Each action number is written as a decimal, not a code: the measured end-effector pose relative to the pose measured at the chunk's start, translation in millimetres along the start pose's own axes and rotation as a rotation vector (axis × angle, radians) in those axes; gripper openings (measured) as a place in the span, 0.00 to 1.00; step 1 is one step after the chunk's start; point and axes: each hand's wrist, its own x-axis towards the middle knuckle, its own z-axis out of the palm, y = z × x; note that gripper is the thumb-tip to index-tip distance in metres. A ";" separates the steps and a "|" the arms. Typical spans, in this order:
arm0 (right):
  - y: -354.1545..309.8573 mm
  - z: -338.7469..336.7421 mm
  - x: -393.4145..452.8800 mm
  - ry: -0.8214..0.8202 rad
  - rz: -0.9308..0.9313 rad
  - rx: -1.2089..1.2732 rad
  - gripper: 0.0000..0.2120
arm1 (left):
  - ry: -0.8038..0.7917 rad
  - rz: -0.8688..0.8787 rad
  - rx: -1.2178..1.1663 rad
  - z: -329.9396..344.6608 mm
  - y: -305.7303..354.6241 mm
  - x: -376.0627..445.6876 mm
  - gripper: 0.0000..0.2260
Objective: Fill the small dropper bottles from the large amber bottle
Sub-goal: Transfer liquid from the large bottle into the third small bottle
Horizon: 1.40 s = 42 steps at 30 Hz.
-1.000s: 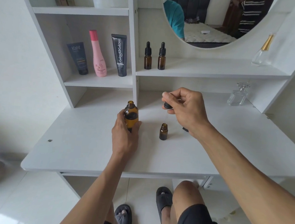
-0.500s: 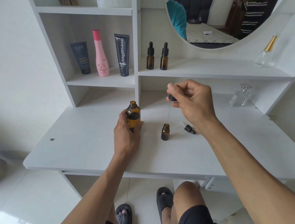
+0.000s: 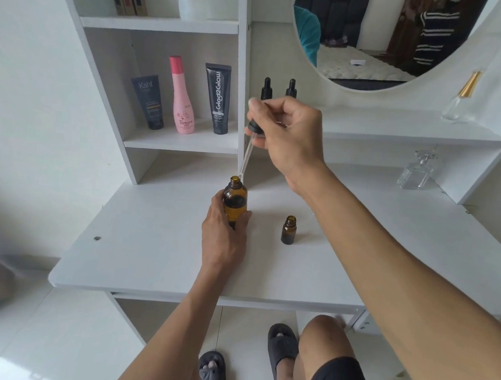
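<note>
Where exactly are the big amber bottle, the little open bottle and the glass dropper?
large amber bottle (image 3: 235,202), head view: middle of its body, above the gripping fingers.
small open bottle (image 3: 288,230), head view: middle of its amber body.
glass dropper (image 3: 247,156), head view: midway down its clear tube.

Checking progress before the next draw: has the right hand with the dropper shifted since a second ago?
Yes. The right hand has moved left, from above the small open bottle toward the large amber bottle, so the dropper tip now sits at its mouth.
</note>
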 end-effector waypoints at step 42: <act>63.7 18.6 -11.9 -0.108 0.059 -0.310 0.10 | -0.015 0.019 -0.019 -1.6 0.9 -0.6 0.20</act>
